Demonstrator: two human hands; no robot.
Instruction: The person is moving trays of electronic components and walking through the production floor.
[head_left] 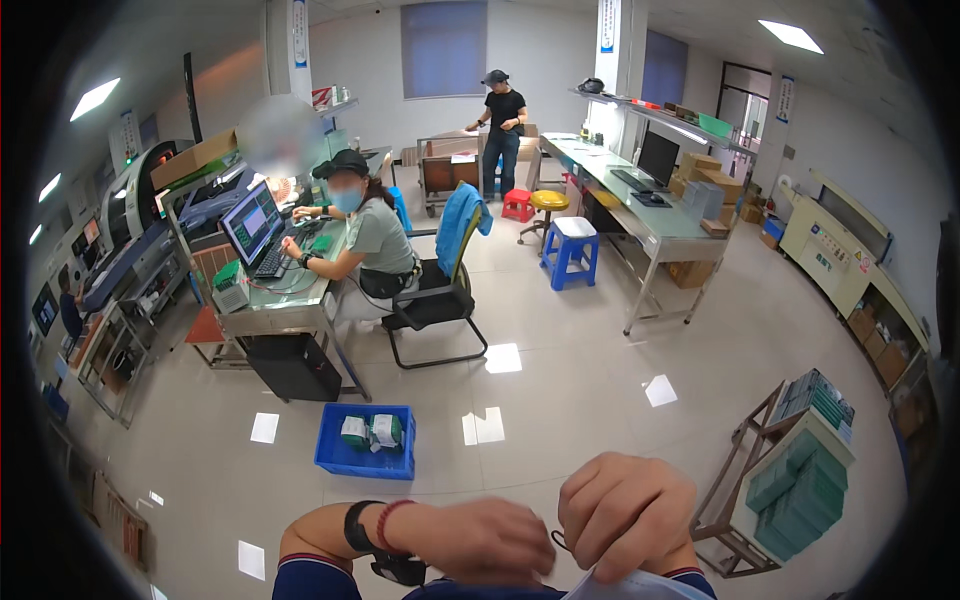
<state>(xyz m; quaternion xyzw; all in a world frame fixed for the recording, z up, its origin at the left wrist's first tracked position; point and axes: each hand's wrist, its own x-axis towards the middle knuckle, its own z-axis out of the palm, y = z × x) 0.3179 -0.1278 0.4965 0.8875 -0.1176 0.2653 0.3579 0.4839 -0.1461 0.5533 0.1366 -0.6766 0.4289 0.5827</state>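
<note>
My left hand (pixel 490 537) reaches across in front of my body at the lower edge, blurred by motion, so its fingers do not show clearly. A black band (pixel 358 525) and a red bracelet (pixel 396 522) circle that wrist, with a black device (pixel 398 568) under it. Close beside it, my right hand (pixel 625 508) is closed, fingers curled. A thin black loop (pixel 560 541) shows between the two hands, at the edge of the right fingers. Below the right hand lies a pale, smooth sheet-like thing (pixel 622 588), mostly cut off; whether the fingers grip it is hidden.
Ahead on the floor stands a blue bin (pixel 365 466) with green-and-white bundles. A seated person (pixel 378 235) works at a computer desk (pixel 285 318); another person (pixel 497 130) stands farther back. At right are a rack of green boards (pixel 800 500), a long bench (pixel 620 185) and a blue stool (pixel 571 255).
</note>
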